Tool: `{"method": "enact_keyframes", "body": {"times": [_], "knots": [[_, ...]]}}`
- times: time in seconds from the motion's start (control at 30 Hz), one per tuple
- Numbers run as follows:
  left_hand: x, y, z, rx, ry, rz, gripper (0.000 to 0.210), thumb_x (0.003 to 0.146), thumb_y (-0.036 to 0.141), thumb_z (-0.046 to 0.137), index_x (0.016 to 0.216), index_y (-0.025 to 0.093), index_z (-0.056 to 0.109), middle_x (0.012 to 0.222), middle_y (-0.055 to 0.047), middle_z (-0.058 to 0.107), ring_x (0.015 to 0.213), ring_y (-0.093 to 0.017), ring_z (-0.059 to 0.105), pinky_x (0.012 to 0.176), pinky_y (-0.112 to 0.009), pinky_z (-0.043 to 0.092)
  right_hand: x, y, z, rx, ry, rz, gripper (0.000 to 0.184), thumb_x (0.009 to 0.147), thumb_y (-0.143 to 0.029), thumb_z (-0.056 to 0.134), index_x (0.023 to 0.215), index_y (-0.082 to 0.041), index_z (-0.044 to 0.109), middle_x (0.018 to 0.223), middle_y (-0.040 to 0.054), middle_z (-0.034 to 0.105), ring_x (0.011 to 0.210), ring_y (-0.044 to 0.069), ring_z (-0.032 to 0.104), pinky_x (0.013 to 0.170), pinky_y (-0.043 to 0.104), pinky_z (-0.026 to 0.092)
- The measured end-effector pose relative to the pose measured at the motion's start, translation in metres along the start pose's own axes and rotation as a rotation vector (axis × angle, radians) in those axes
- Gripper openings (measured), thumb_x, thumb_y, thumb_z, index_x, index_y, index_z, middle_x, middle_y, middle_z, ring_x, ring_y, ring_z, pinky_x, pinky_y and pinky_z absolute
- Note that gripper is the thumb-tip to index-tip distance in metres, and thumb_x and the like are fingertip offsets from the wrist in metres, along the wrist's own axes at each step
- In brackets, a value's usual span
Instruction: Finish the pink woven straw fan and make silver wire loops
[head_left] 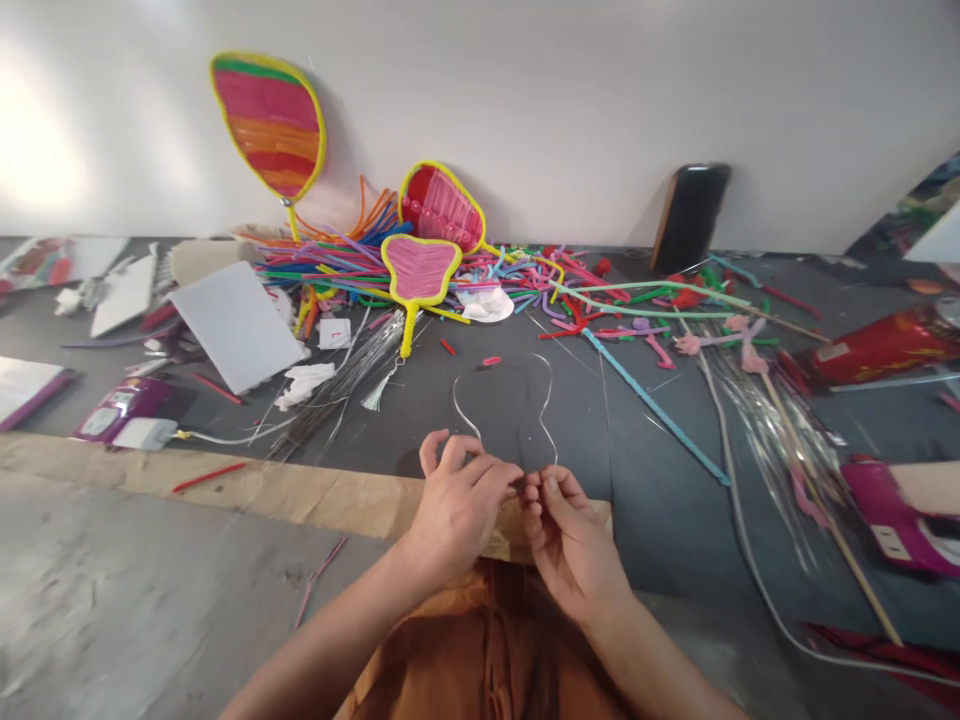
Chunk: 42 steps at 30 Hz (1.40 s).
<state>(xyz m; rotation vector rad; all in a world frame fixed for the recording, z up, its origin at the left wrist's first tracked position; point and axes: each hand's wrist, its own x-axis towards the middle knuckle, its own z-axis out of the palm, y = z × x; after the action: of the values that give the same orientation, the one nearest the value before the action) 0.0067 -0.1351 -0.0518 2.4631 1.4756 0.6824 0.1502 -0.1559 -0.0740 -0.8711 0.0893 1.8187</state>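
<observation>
A thin silvery wire [546, 400] rises from my fingers in two curved strands, over the near part of the dark tabletop. My right hand [574, 535] pinches it between thumb and fingers. Close beside it, my left hand [461, 500] bends its fingers in at the wire's lower end, the thumb side hidden. Beyond the wire stands a small fan shape [421, 270] with a yellow fuzzy rim and pink filling. Behind it lean a red and pink fan [442, 208] and a larger striped fan [270, 125], both yellow-rimmed.
Many coloured pipe cleaners [330, 262] lie heaped along the wall. Loose wires [352, 370] spread at left, near a white card [238, 325]. A phone [690, 218] leans on the wall. A red can [885, 345] lies at right, with a purple power strip [896, 515] below and a cable [739, 510] running past.
</observation>
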Motion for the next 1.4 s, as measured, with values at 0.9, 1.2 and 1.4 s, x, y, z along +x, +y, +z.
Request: {"method": "enact_keyframes", "body": {"times": [0.9,1.2,1.4], "knots": [[-0.017,0.006,0.007,0.081,0.163,0.024,0.022,0.082,0.007,0.044,0.078,0.022,0.06,0.066,0.003,0.063,0.092,-0.019,0.05,0.099,-0.048,0.014,-0.004,0.011,0.003,0.031,-0.028,0.009,0.021,0.063,-0.017,0.08,0.072,-0.019,0.061,0.076,-0.003,0.064,0.068,0.004,0.062,0.068,0.01,0.053],[-0.012,0.006,0.0,0.054,0.071,0.029,0.024,0.077,0.003,0.045,0.081,0.022,0.059,0.073,0.002,0.065,0.099,-0.021,0.049,0.1,-0.051,0.014,-0.006,0.003,0.004,-0.004,-0.036,0.065,0.019,0.066,-0.018,0.078,0.073,-0.019,0.061,0.077,-0.0023,0.064,0.059,0.002,0.057,0.054,0.007,0.049],[-0.006,0.013,-0.002,0.005,0.076,0.017,0.022,0.081,0.009,0.046,0.088,0.023,0.061,0.075,0.0,0.068,0.097,-0.022,0.051,0.099,-0.051,0.015,-0.008,0.005,0.005,-0.015,-0.088,0.059,0.016,0.069,-0.021,0.076,0.075,-0.02,0.061,0.061,-0.0058,0.056,0.046,0.001,0.046,0.045,0.007,0.042]]}}
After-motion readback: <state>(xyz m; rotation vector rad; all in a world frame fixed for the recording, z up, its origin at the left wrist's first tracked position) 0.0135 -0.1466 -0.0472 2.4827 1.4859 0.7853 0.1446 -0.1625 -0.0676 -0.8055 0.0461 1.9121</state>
